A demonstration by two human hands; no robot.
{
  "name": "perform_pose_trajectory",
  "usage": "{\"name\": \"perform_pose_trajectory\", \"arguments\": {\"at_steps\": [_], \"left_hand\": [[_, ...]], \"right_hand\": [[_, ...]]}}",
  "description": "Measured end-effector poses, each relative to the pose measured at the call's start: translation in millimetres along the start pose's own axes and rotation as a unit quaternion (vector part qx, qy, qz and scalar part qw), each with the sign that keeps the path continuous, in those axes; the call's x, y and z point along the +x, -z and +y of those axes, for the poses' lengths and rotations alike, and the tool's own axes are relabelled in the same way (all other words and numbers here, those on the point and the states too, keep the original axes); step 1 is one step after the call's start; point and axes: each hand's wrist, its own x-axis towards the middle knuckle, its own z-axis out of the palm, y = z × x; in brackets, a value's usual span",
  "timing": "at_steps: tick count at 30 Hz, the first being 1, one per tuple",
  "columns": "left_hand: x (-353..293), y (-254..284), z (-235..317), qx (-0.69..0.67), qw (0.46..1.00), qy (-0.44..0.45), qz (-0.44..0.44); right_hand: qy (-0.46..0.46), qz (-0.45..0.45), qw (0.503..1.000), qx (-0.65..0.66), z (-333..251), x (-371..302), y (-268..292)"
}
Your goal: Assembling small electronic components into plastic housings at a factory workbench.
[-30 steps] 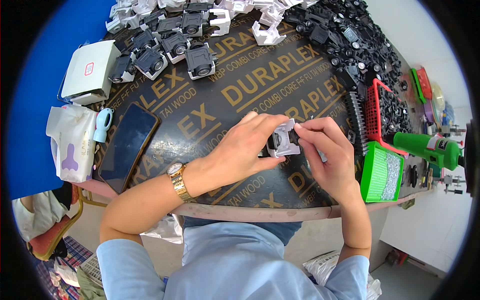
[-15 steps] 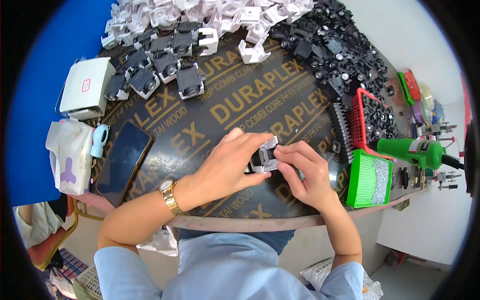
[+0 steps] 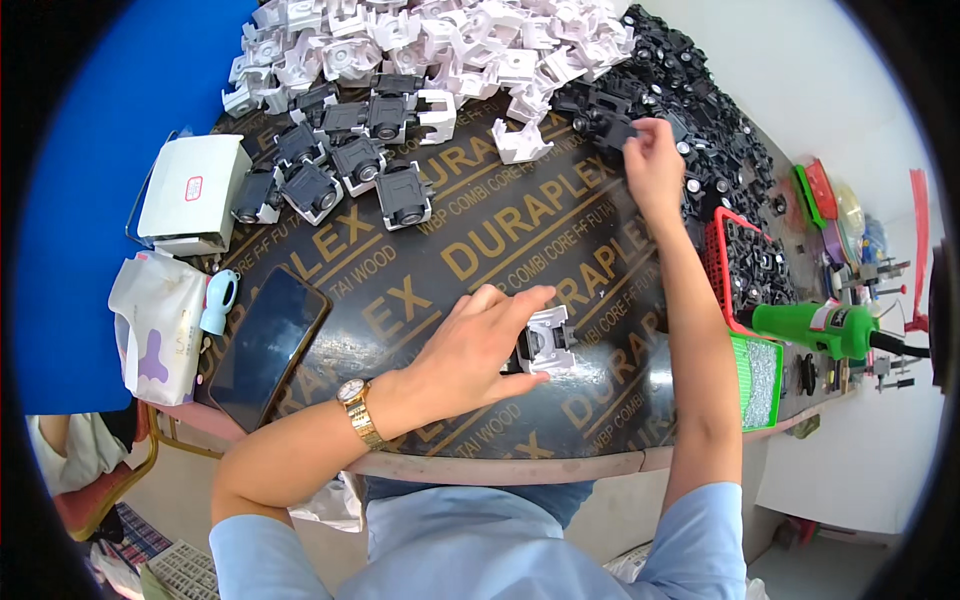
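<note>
We see big dark desk (image 3: 620,300), smooth, shiny, yellow print on top. White heap (image 3: 460,45) at far side: hard plastic bits, boxy, with gaps. Black heap (image 3: 735,165) beside it, lumpy, some round shiny spots. Our right arm stretched far out, right hand (image 3: 655,165) bunched, fingertips at black block (image 3: 609,132) on heap's edge; we can't tell if they grip it. Our left hand (image 3: 465,345) curved low over near desk, thumb and pointing finger wide apart, holding white part (image 3: 550,342): open, blocky plastic frame.
</note>
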Motion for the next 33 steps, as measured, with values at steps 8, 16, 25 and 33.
{"name": "perform_pose_trajectory", "arguments": {"at_steps": [8, 16, 25, 33], "left_hand": [[3, 6, -2, 0.027, 0.999, 0.014, 0.026], [3, 11, -2, 0.042, 0.998, 0.038, 0.008], [6, 14, -6, 0.037, 0.999, -0.006, 0.015], [5, 14, -8, -0.01, 1.0, 0.012, 0.006]], "right_hand": [[-0.104, -0.257, 0.948, 0.155, -72, -88, 92], [-0.19, -0.331, 0.878, 0.288, -83, -138, 118], [0.024, -0.402, 0.891, 0.209, -78, -139, 103], [0.201, -0.396, 0.888, 0.115, -127, -123, 104]]}}
